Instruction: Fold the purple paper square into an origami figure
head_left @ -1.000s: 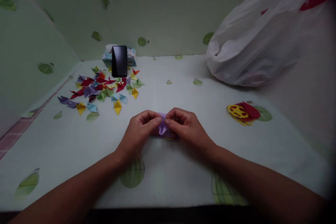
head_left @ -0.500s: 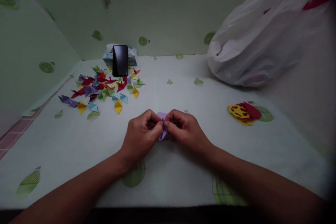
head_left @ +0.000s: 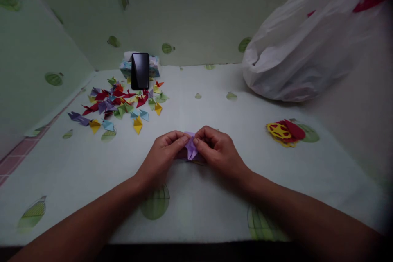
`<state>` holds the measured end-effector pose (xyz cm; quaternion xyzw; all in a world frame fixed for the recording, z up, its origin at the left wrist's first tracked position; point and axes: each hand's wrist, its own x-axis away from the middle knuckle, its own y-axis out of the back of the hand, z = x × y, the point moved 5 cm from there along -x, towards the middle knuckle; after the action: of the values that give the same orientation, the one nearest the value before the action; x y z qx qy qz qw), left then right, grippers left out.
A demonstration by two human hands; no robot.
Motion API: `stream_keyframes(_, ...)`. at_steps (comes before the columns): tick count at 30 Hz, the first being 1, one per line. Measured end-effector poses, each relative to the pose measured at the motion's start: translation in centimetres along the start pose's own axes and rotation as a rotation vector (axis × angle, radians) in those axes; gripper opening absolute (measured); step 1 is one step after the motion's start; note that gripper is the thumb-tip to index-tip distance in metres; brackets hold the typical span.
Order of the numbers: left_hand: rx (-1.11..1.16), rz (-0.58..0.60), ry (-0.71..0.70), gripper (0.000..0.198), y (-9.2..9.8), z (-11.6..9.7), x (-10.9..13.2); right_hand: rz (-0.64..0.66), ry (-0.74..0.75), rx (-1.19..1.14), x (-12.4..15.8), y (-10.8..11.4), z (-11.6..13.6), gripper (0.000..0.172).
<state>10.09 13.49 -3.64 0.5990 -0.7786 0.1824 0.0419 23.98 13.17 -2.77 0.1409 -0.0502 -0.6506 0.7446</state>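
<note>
A small folded piece of purple paper (head_left: 192, 150) is held between my two hands at the middle of the table. My left hand (head_left: 166, 151) pinches its left side between thumb and index finger. On the right side, my right hand (head_left: 216, 149) grips the paper with thumb and bent fingers. More purple paper and a thin brownish edge show just beneath the folded piece; what lies there is mostly hidden by my hands.
Many folded paper pieces (head_left: 121, 108) in several colours lie at the back left. Behind them a black phone (head_left: 140, 71) leans on a tissue box (head_left: 155, 66). Yellow and red cut-outs (head_left: 280, 130) lie at the right, below a large white plastic bag (head_left: 285, 57).
My left hand has flattened and shifted slightly left, its fingers less curled. More of the purple paper shows between the hands. My right hand has barely moved.
</note>
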Motion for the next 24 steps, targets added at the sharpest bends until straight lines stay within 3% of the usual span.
stream_keyframes(6, 0.06, 0.016, 0.051, 0.016, 0.0, 0.5, 0.0, -0.001, -0.018, -0.019, 0.1, -0.1, -0.1, 0.016)
stream_keyframes(13, -0.1, -0.024, -0.046, 0.018, 0.3, -0.2, 0.1, -0.007, -0.056, -0.052, 0.2, -0.2, -0.3, 0.017)
stream_keyframes(24, -0.188, -0.049, -0.073, 0.015, 0.2, -0.7, 0.2, -0.029, -0.029, -0.018, 0.3, -0.3, -0.6, 0.015)
